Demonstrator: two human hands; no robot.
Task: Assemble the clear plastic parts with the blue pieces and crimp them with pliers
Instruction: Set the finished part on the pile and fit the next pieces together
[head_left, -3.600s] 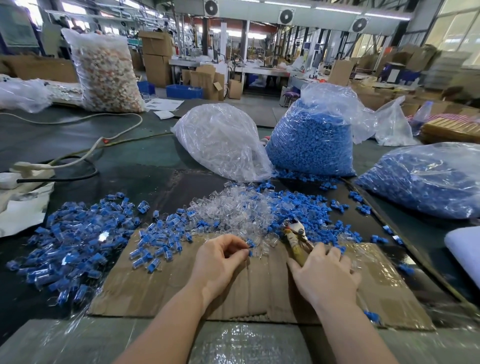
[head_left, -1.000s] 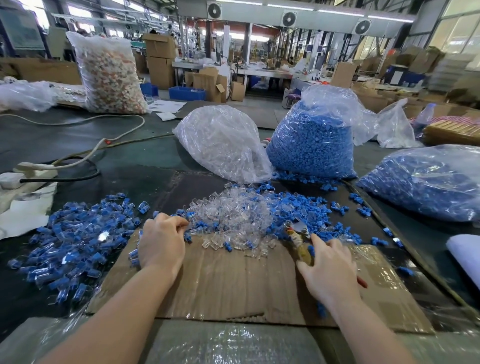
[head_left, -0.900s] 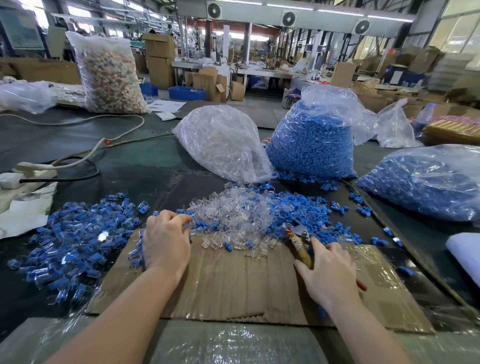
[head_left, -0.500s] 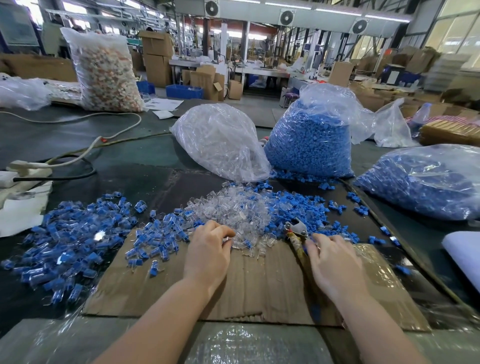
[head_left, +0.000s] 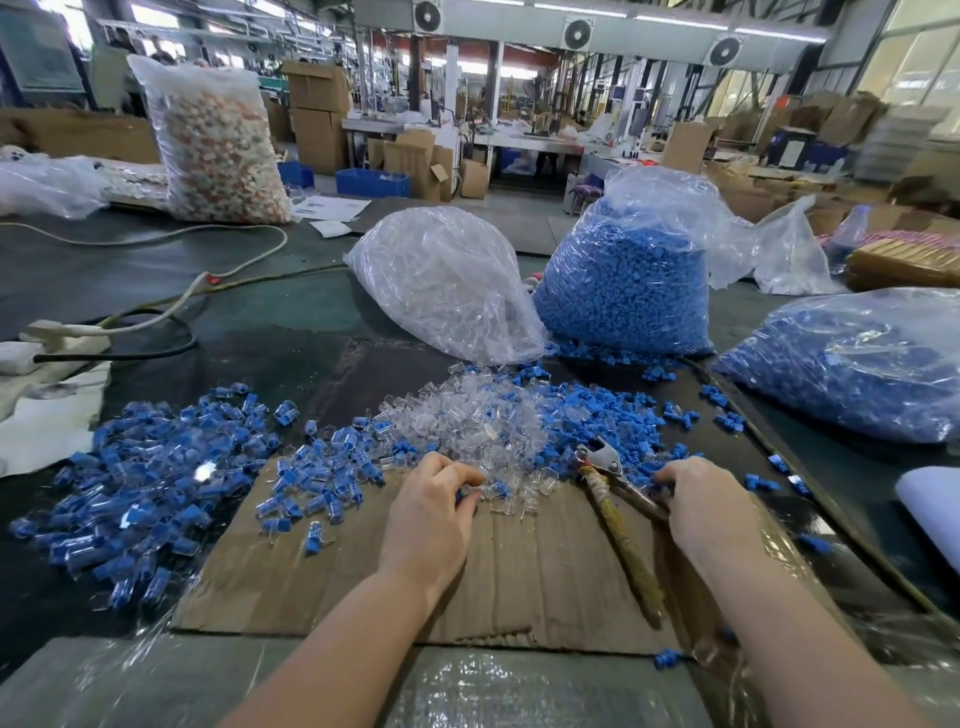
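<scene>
While the left hand (head_left: 434, 512) pinches a blue piece (head_left: 461, 497) beside the clear parts (head_left: 467, 415), the right hand (head_left: 698, 499) (fingers curled among loose blue pieces, beside the pliers (head_left: 618, 512)) could knock them away.

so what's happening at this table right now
A person is putting small plastic parts together on a cardboard sheet. The left hand pinches parts at the edge of the clear pile. The right hand grips the pliers while reaching into the loose blue pieces. Finished ones lie heaped to the left.
</scene>
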